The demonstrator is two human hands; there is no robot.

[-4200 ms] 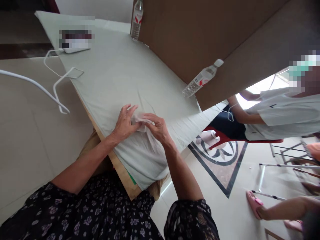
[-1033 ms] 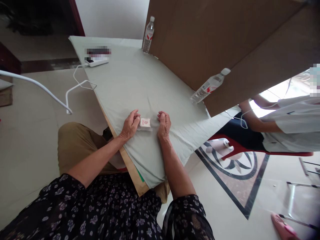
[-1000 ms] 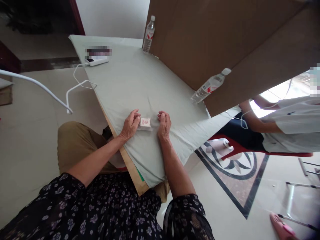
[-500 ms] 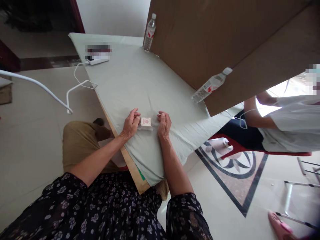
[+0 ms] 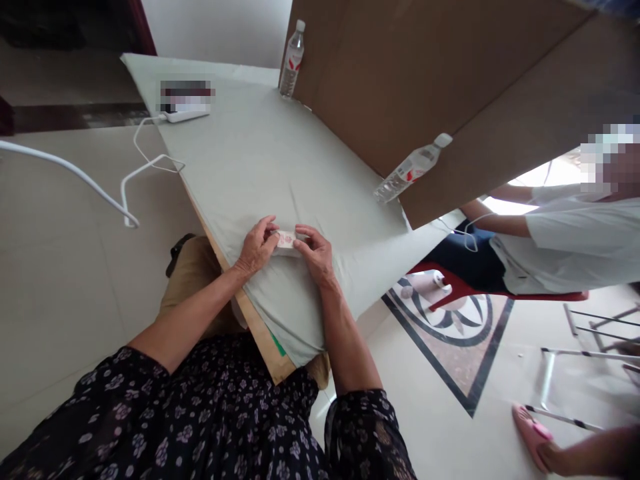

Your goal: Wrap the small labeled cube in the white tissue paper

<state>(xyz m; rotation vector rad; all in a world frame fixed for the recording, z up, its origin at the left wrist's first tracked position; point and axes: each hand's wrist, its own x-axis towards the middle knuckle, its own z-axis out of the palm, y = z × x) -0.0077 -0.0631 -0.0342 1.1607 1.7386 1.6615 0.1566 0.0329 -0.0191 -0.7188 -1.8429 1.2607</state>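
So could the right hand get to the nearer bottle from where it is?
Probably yes: the nearer bottle stands in front of the cardboard, with just cloth showing between it and the right hand. That hand's fingers are on the packet, though, so they'd likely need to let go first.

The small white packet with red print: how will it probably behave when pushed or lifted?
The white packet looks boxy, so it probably keeps its shape and hardly rolls. Beside the right hand, it is small, so likely light.
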